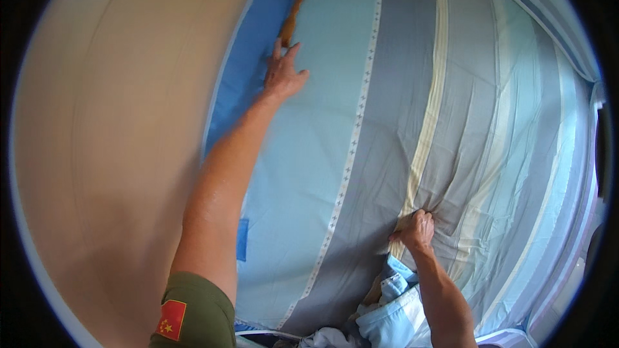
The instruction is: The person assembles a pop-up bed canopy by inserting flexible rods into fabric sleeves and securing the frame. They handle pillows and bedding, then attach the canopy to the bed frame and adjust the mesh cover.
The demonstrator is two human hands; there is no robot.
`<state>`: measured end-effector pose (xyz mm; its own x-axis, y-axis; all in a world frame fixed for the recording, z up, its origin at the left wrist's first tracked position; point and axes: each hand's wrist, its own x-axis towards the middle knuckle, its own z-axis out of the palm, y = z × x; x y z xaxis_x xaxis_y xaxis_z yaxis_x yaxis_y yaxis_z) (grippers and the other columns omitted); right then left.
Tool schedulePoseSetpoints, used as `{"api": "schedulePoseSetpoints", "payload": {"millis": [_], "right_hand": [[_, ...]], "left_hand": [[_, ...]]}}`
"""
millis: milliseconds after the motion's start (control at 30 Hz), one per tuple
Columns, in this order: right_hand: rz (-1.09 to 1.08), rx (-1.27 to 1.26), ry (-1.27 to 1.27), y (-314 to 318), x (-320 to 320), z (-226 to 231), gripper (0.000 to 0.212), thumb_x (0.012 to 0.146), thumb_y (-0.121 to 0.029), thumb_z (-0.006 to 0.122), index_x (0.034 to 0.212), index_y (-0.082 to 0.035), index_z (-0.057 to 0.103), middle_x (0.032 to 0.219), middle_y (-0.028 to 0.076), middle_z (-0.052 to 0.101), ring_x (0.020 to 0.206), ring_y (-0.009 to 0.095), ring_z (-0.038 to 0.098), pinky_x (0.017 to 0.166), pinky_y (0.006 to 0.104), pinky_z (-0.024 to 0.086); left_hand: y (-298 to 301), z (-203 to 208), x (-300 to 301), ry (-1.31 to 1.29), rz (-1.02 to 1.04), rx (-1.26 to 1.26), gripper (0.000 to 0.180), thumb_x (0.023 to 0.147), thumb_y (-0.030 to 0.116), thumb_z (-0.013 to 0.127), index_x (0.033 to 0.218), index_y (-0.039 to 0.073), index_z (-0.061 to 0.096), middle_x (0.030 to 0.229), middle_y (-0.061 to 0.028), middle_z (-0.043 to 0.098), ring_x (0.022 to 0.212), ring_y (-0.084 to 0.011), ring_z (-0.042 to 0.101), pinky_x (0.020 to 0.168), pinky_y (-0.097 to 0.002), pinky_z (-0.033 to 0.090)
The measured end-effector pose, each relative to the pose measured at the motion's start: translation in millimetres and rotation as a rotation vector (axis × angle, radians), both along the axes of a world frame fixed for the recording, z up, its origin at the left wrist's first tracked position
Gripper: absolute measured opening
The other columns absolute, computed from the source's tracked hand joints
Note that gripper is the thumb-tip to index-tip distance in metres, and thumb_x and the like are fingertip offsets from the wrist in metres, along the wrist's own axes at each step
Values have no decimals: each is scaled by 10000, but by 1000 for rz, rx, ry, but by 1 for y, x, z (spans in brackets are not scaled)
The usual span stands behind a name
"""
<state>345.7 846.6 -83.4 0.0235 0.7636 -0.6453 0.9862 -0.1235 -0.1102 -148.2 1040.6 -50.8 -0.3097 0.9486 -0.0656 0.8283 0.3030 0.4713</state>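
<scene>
A striped bed sheet [322, 109] in pale blue, grey and cream covers most of the bed. My left arm is stretched far along its left side. At the end of that arm, my left hand [284, 76] is open, with fingers spread by the tip of a brown strip [298, 9] running along the sheet's edge. Nearer to me, my right hand [418, 232] is closed in a fist on the sheet beside a cream stripe. Creases in the cloth converge at its knuckles. The undersides of these fingers are hidden.
Along the sheet's left edge shows a blue surface [242, 71], beside a plain beige wall-like surface [122, 103]. Bunched light-blue cloth [393, 316] lies below my right hand. A small blue patch [242, 240] sits beside my left forearm. Pale edging [583, 58] borders the far right.
</scene>
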Motion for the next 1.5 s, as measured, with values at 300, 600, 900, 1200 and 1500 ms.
{"api": "schedulePoseSetpoints", "payload": {"millis": [300, 600, 900, 1200, 1500], "right_hand": [[10, 37, 9, 1, 3, 1, 876, 406, -342, 1059, 1073, 8, 612, 1129, 217, 635, 1118, 394, 620, 970, 469, 523], [-5, 2, 7, -3, 12, 0, 922, 412, -356, 1061, 1140, 4, 623, 1164, 214, 650, 1150, 394, 627, 985, 462, 537], [149, 41, -34, 4, 17, -22, 976, 379, -502, 1041, 1142, -51, 632, 1229, 164, 672, 1218, 345, 630, 1014, 454, 534], [259, 426, 295, -53, 50, 9, 621, 695, -430, 940, 1115, -57, 676, 1125, 176, 667, 1056, 376, 650, 902, 469, 528], [703, 180, 332, -342, 151, 125, 982, 672, -453, 916, 1500, -122, 504, 1572, 155, 441, 1434, 405, 427, 1100, 688, 346]], "left_hand": [[77, -4, 0, 159, 116, -320, 889, 886, 545, 726, 1628, 197, 382, 1721, -166, 170, 1524, -475, 237, 1261, -529, 259], [-171, -21, 116, -497, 500, 267, 238, 931, 207, 766, 994, -22, 777, 896, -91, 778, 860, -151, 710, 810, -326, 562], [-625, 112, 291, -1297, 1164, -341, 535, 977, 4, 671, 1426, 71, 388, 1040, -153, 707, 781, -234, 717, 727, -350, 612], [-909, 258, 388, -1842, 971, -581, 500, 961, 33, 738, 1396, 110, 505, 1052, -66, 680, 1004, -227, 712, 861, -409, 630], [-1065, 329, 503, -1595, 1357, -441, 579, 1015, 24, 636, 1551, 126, 441, 1065, -16, 593, 918, -160, 627, 855, -415, 632]]}}
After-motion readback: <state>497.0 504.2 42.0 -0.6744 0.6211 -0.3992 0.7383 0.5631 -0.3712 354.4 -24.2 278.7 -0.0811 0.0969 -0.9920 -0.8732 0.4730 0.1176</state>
